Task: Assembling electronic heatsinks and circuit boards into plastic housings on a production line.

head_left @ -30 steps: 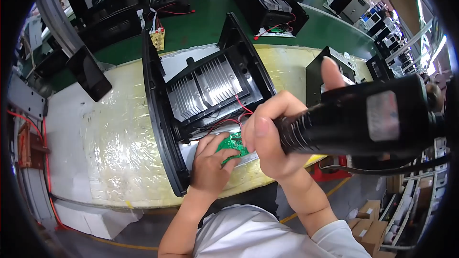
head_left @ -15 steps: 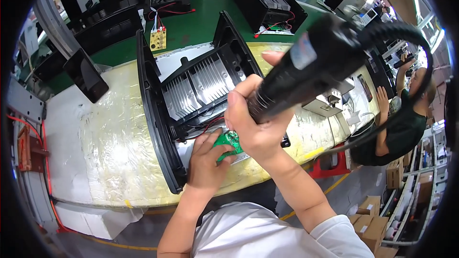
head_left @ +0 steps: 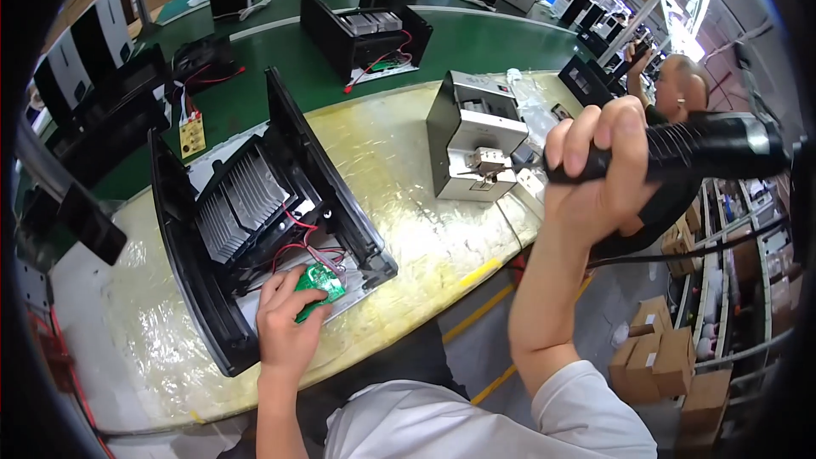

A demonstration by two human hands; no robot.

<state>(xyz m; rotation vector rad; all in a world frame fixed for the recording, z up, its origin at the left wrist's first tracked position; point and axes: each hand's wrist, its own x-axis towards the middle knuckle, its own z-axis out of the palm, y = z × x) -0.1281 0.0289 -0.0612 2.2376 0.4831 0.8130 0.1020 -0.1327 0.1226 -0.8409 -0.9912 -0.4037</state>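
Note:
My left hand [head_left: 285, 327] grips the edge of a small green circuit board [head_left: 322, 283], thumb and fingers closed on it, at the near end of a black housing [head_left: 197, 293]. Red wires run from the board into the housing, where a finned silver heat sink [head_left: 242, 212] sits. My right hand [head_left: 595, 166] is wrapped around a black corded electric screwdriver [head_left: 710, 149], held nearly level. The screwdriver's thin bit points left, at the small metal block on the front of a grey screw feeder [head_left: 476, 136]. Whether the bit touches a screw is too small to tell.
Foam with clear film covers the bench [head_left: 408, 238]. A similar black housing [head_left: 365, 38] stands on the green belt [head_left: 280, 21] behind. A yellow circuit board [head_left: 192, 134] hangs at its edge. A co-worker [head_left: 671, 89] works at the right. Cardboard boxes [head_left: 654, 357] are stacked on the floor.
My right hand has carried the screwdriver from above the circuit board rightward to the screw feeder. My left hand stays on the board. The view has swung right.

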